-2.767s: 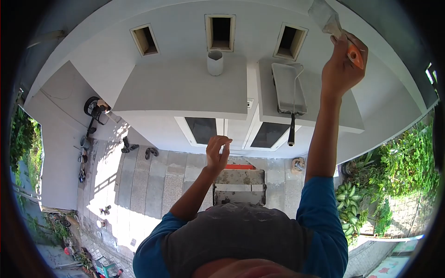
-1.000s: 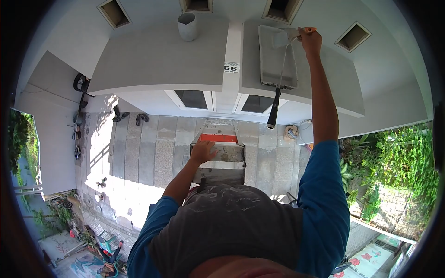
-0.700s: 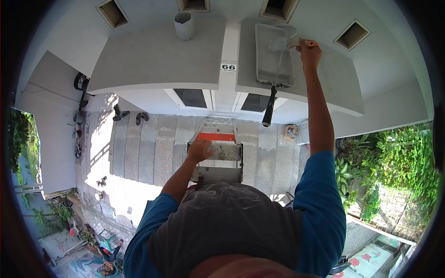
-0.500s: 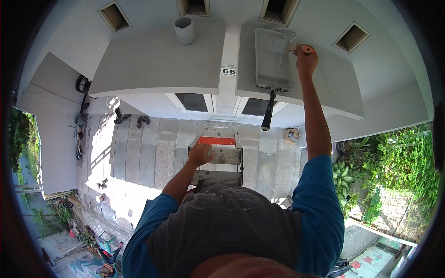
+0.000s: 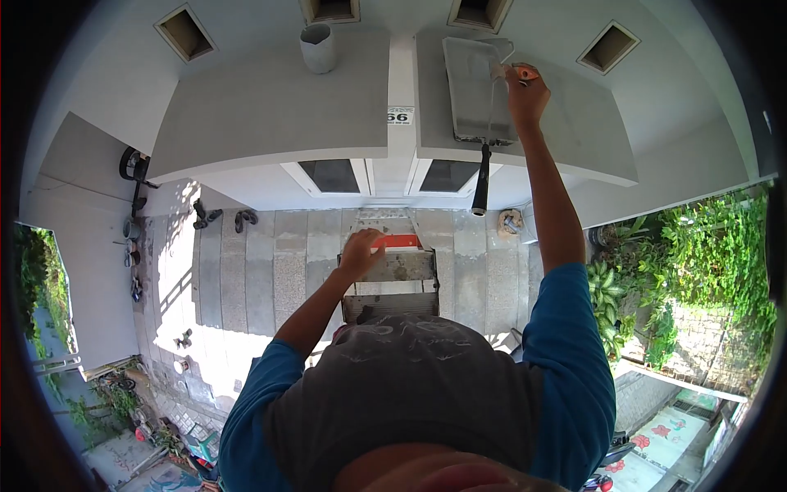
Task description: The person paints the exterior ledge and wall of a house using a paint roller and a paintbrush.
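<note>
My right hand [image 5: 527, 94] is closed around a paintbrush [image 5: 523, 74] with an orange handle, its bristles pointing left over the right side of a paint tray [image 5: 459, 86]. The tray lies on the grey ledge [image 5: 574, 123]. A paint roller rests across it, its black handle [image 5: 481, 182] sticking out past the ledge's front edge. Below, my left hand [image 5: 361, 252] is at the top left corner of a stepladder [image 5: 399, 266], overlapping its red part [image 5: 400, 241]. The left fingers are loosely bent, with thumb and fingers apart.
A whitish, paint-marked container [image 5: 318, 49] stands on the left ledge [image 5: 270, 107]. Square openings [image 5: 185, 34] line the wall above. Far below are the paved floor [image 5: 291, 279], shoes [image 5: 244, 220] and plants [image 5: 605, 291] at right.
My left hand has moved forward along the ladder top, toward the red part. My right hand keeps the paintbrush at the tray's right side. The whole view has shifted slightly.
</note>
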Tool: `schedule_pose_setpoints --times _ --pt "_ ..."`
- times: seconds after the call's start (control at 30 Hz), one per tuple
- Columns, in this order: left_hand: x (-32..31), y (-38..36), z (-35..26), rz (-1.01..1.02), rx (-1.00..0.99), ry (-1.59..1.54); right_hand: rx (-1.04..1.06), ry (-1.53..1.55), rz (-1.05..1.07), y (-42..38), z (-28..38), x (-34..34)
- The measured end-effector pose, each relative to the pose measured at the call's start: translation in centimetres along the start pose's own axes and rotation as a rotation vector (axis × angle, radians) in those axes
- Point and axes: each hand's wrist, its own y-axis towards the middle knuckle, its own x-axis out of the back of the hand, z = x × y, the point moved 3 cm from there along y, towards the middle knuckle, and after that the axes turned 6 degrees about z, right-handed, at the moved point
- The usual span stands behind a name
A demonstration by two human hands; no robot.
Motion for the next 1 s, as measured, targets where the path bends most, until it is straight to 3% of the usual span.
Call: schedule_pose_setpoints --times 0.07,0.2,0.33,0.4,0.63,0.7,0.73,0.8,0.83,0.9,1.0 --pt "5.2 3.4 -2.8 -0.222 -0.13 0.06 0.019 -0.032 -0.043 0.0 0.3 0.3" --pt "11.4 7.2 -3.9 -0.443 -0.165 0.037 0.012 -0.132 -0.034 -0.4 0.9 0.2" --pt "11.5 6.6 -2.9 -0.36 -0.047 -0.193 0.029 -0.112 -0.067 -0.9 1.3 0.1" --pt "9.6 4.9 -1.3 -0.23 -0.054 0.012 -0.023 -0.033 -0.086 -1.7 0.9 -0.1" --pt "3.4 -0.9 3.8 0.08 0.173 0.048 0.022 -0.041 -0.2 -2.2 0.7 0.4" --pt "2.6 -2.0 4.1 0.156 0.213 0.022 -0.203 0.033 -0.166 -2.3 0.2 0.7" --pt "2.4 -2.5 4.1 0.152 0.209 0.024 -0.199 0.034 -0.169 -2.3 -0.2 0.7" --pt "1.5 -3.2 4.3 0.29 0.311 0.019 -0.408 0.467 -0.318 -2.8 -1.5 0.6" --pt "1.4 -3.2 4.4 0.28 0.311 0.022 -0.402 0.475 -0.315 -2.7 -1.6 0.7" --pt "1.1 -3.4 4.6 0.168 0.282 0.017 -0.641 0.765 -0.482 -3.8 -2.4 0.9" --pt "0.6 -3.4 5.3 0.139 0.194 0.092 -0.69 1.002 -0.454 -4.9 -2.9 1.9"
